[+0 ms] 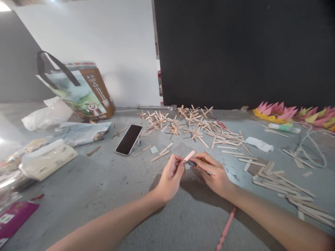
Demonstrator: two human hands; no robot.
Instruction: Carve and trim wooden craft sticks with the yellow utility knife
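Note:
Pinched between the thumb and fingers of my left hand (pixel 171 177) is a wooden craft stick (pixel 189 156), its rounded end pointing up and right. Close beside it, my right hand (pixel 216 174) is closed round a small yellow-and-dark tool (pixel 202 160). The tool's dark tip points at the stick; whether they touch I cannot tell. The fingers hide most of the tool, which looks like a small cutter. Just beyond my left hand lie a few loose sticks (pixel 160 156) and a small pale patterned square (pixel 154 150).
Star-shaped stick bundles (pixel 192 115) cover the back middle. Loose craft sticks (pixel 280 183) spread along the right, near pink-and-yellow paper pieces (pixel 274 112) and a white cable (pixel 323 153). On the left are a phone (pixel 129 140), a carrier bag (pixel 89 92) and plastic packets (pixel 48 158). A pink pen-like stick (pixel 226 228) lies in front.

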